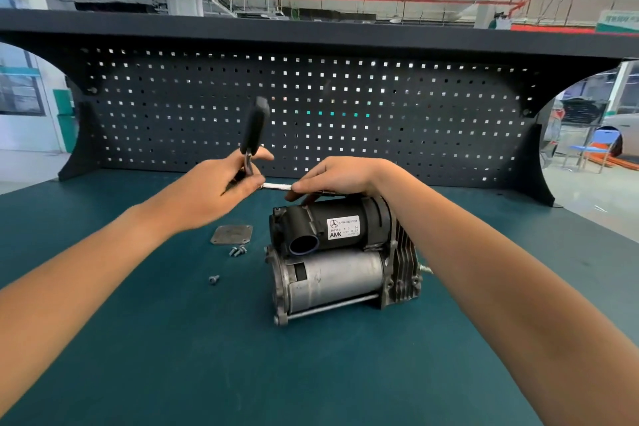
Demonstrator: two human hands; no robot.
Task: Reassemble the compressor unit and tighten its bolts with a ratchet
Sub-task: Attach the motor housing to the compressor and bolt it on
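Note:
The compressor unit (340, 261) lies on the green mat, a black cylinder with a white label on top and a silver motor below. Above its far side my left hand (230, 183) grips the ratchet (255, 130) near its head, the black handle pointing up. A silver extension bar (276, 187) runs from the ratchet head to the right, where my right hand (332, 176) pinches its other end. A square metal cover plate (231, 234) lies left of the compressor. Two bolts (237, 250) sit just below the plate, and another bolt (213, 279) lies nearer me.
A black pegboard back panel (311, 114) with a shelf above it closes off the far edge of the bench. The green mat (207, 356) stretches toward me. Beyond the bench at right stand a blue chair (593, 149) and a white car.

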